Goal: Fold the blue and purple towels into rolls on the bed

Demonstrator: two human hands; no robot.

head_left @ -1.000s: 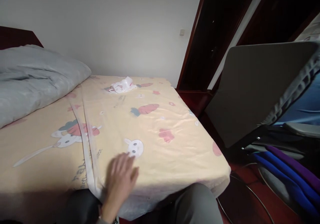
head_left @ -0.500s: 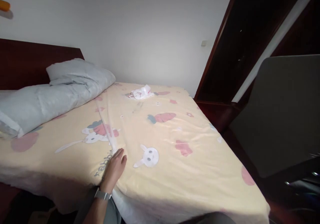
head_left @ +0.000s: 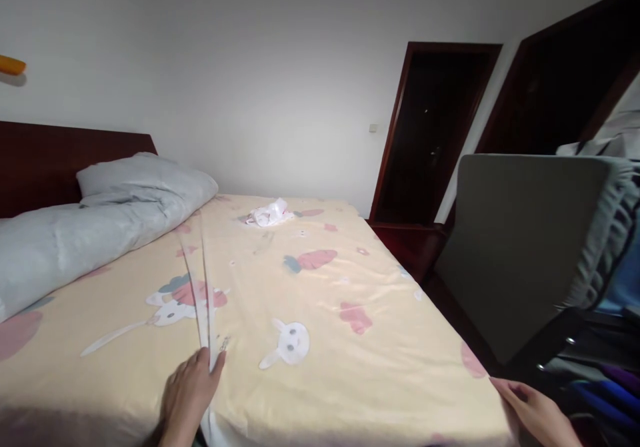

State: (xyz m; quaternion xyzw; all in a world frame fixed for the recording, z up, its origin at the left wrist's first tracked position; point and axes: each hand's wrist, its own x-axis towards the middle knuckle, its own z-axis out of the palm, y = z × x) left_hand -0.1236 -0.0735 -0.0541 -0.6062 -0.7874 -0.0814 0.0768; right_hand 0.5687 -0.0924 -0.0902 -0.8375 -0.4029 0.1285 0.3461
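Note:
A pale yellow bed sheet (head_left: 320, 294) printed with rabbits, carrots and pink shapes covers the bed. My left hand (head_left: 189, 394) is near the front edge, fingers curled and thumb on the other side of a raised fold (head_left: 205, 300), gripping the cloth. This fold runs away from it toward the far side. At the front right corner my right hand (head_left: 537, 412) pinches the sheet between thumb and fingers; some of its fingers are hidden. A crumpled white plastic bag (head_left: 270, 214) lies on the far part of the sheet.
A rolled grey quilt (head_left: 115, 224) lies along the dark headboard (head_left: 75, 160) on the left. Right of the bed stand a large grey panel (head_left: 520, 234) and piled clothes (head_left: 613, 374). A dark door (head_left: 430, 134) is in the back wall.
My right hand has come into view and holds the sheet's front right corner. The left hand has curled around the fold, which stands up more sharply. The view has tilted up.

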